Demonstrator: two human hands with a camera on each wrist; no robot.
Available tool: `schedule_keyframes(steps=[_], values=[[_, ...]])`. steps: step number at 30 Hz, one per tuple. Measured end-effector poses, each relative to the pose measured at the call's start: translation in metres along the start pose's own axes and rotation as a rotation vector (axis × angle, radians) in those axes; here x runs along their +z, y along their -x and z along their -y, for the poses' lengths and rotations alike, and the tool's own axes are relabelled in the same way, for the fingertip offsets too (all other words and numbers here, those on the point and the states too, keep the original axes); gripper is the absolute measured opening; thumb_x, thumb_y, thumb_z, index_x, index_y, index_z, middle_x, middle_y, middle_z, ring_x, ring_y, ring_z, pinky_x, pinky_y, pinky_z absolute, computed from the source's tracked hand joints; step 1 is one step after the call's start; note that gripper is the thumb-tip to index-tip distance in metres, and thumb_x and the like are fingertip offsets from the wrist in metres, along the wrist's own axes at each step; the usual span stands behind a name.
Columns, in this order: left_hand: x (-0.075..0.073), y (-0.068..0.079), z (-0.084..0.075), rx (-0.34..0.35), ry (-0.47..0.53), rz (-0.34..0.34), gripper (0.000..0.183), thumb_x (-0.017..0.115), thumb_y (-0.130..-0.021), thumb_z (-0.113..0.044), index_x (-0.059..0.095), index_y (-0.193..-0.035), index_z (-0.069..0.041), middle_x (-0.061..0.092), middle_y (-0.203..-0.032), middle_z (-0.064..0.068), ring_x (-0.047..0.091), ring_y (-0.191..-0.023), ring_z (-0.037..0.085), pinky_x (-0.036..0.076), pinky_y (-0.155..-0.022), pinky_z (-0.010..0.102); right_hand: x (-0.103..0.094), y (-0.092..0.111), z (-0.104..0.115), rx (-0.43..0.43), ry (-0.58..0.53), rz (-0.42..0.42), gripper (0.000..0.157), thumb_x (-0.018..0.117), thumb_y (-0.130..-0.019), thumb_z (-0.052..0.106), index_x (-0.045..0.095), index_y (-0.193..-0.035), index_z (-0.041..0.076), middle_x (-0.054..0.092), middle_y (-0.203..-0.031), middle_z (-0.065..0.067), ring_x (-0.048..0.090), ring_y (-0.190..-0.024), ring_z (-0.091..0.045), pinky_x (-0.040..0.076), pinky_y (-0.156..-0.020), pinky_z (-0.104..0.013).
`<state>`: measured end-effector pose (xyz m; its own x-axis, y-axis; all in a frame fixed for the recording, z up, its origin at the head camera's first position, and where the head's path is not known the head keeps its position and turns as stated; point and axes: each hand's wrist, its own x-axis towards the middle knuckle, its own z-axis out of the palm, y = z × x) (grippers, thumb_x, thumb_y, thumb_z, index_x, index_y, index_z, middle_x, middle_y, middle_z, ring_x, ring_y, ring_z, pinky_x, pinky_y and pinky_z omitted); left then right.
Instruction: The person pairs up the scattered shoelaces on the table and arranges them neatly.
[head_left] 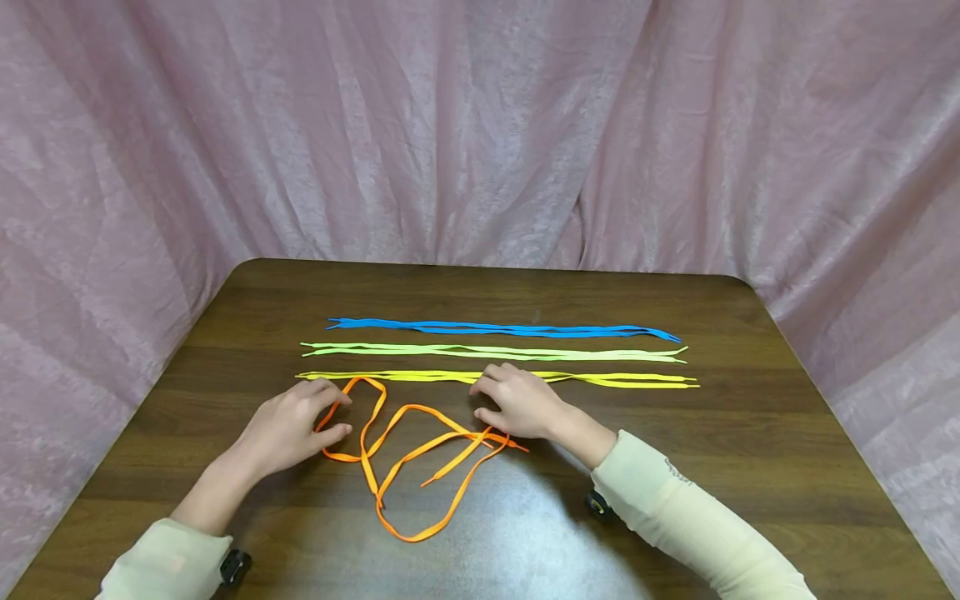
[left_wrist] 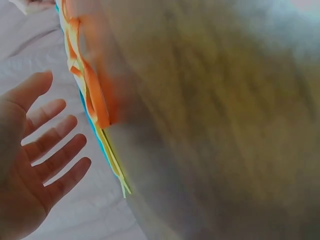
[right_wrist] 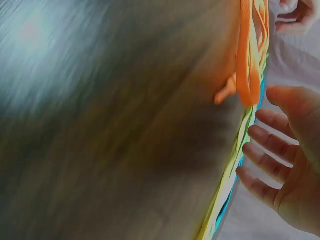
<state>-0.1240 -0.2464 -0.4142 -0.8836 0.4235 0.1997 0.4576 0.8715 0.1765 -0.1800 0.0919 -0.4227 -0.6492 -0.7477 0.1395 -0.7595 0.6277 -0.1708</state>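
Observation:
A tangled orange shoelace (head_left: 414,537) lies in loose loops on the near middle of the table. My left hand (head_left: 288,425) hovers over its left loop, fingers spread and slightly bent, holding nothing; the left wrist view shows the same hand (left_wrist: 35,155) with its fingers apart. At the lace's right end is my right hand (head_left: 521,402), fingers loosely bent; in the right wrist view this hand (right_wrist: 290,155) is empty too. Its fingers cover part of the yellow laces (head_left: 622,382). Whether either hand touches a lace is unclear.
Behind the yellow laces, pale green laces (head_left: 495,352) and blue laces (head_left: 510,329) lie straight in parallel rows. The brown wooden table (head_left: 750,467) reaches back to a pink curtain (head_left: 420,125).

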Motion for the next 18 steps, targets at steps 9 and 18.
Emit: schedule_keyframes(steps=[9, 18], values=[[0.005, 0.004, -0.008, 0.013, -0.012, -0.003, 0.036, 0.076, -0.072, -0.038, 0.067, -0.099, -0.015, 0.060, -0.097, -0.002, 0.059, -0.087, 0.018, 0.050, -0.066, 0.038, 0.013, -0.015, 0.020, 0.021, 0.000, 0.017, 0.025, 0.061, -0.085, 0.038, 0.066, -0.100, 0.018, 0.057, -0.091, 0.004, 0.051, -0.078, -0.014, 0.043, -0.063, -0.024], [0.007, 0.004, -0.016, 0.008, -0.033, 0.021, 0.038, 0.074, -0.071, -0.045, 0.067, -0.095, -0.016, 0.060, -0.088, -0.002, 0.055, -0.076, 0.015, 0.046, -0.059, 0.033, 0.018, -0.025, 0.032, 0.048, 0.011, 0.044, 0.024, 0.063, -0.084, 0.041, 0.061, -0.089, 0.018, 0.052, -0.083, 0.006, 0.048, -0.073, -0.012, 0.038, -0.057, -0.021]])
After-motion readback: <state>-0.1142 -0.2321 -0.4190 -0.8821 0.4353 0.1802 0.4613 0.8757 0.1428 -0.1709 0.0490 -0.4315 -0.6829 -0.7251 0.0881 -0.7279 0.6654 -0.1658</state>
